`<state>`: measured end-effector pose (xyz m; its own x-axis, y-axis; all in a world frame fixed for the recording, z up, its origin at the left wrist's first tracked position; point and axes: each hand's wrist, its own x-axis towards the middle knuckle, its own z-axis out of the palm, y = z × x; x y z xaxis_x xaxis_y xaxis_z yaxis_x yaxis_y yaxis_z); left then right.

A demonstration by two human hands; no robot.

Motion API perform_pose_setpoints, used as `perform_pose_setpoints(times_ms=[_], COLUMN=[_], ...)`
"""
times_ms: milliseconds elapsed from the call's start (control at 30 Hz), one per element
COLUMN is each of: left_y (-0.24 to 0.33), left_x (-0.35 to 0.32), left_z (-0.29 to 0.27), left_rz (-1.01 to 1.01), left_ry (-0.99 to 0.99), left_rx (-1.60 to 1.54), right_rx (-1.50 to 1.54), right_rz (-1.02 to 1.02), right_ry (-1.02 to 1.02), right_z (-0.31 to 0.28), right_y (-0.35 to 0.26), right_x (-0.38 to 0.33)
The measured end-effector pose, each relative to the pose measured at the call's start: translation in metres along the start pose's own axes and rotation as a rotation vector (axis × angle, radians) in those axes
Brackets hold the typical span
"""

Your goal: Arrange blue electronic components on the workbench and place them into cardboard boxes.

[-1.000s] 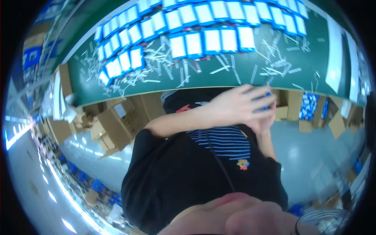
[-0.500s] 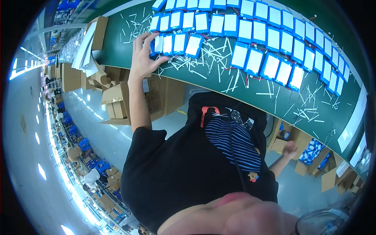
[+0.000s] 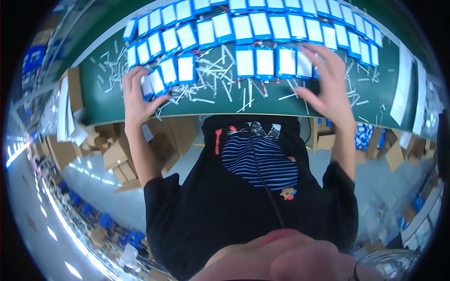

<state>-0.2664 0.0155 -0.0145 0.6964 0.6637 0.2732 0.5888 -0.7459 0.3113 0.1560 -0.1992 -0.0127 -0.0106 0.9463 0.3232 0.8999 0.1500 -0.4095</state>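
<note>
Rows of flat blue battery packs point(image 3: 265, 62) with white faces lie on the green table point(image 3: 375, 103). At the left end of the near row, my left hand point(image 3: 137, 100) rests against the outermost battery packs point(image 3: 150, 85), its thumb on their near side and its fingers at the far left. Those packs lean at a slant. My right hand point(image 3: 328, 82) reaches over the right end of the same row, thumb and fingers apart, slightly blurred. It partly hides a battery pack point(image 3: 303, 64) there. Thin red leads show between the rows.
Narrow white strips point(image 3: 218, 70) are scattered along the near part of the table. Cardboard boxes point(image 3: 123, 159) stand below its edge at the left. At the right below, another box holds blue packs point(image 3: 363, 136). A white strip-like panel point(image 3: 407, 91) lies at the table's right.
My right hand has come up from beside the table to the near row's right end. The view has turned. My left hand stays at the row's left end.
</note>
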Motion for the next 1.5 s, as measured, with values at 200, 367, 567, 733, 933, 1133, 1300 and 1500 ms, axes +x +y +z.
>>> perform_pose_setpoints(times_ms=[200,367,567,733,933,1133,1300,1500], left_y=[0.012,0.006,-0.007,0.002,-0.009,-0.024,-0.005,0.123], left_x=[0.006,-0.001,-0.009,-0.008,-0.015,-0.029,-0.029,0.046], left_z=[0.006,0.007,0.007,0.007,0.013,0.020,0.023,0.041], left_rz=[0.032,0.028,0.018,0.028,0.041,-0.104,-0.423,-0.116], left_ry=[-0.015,-0.041,-0.031,-0.039,-0.021,0.195,0.561,0.646], left_rx=[0.016,0.073,0.000,0.065,0.106,-0.151,-0.706,-1.120], right_rx=[-0.266,-0.185,-0.064,-0.155,-0.206,-0.062,1.103,2.680], right_rz=[-0.023,-0.022,0.057,-0.010,-0.177,-0.243,0.360,0.089], right_ry=[0.010,0.048,0.023,-0.002,0.055,0.226,0.447,0.249], right_z=[0.023,0.026,0.023,0.020,0.020,0.017,0.012,0.037], right_y=[0.000,0.008,0.011,0.003,0.033,0.037,0.009,-0.036], right_x=[0.019,0.018,0.005,0.016,0.021,0.004,-0.006,-0.009])
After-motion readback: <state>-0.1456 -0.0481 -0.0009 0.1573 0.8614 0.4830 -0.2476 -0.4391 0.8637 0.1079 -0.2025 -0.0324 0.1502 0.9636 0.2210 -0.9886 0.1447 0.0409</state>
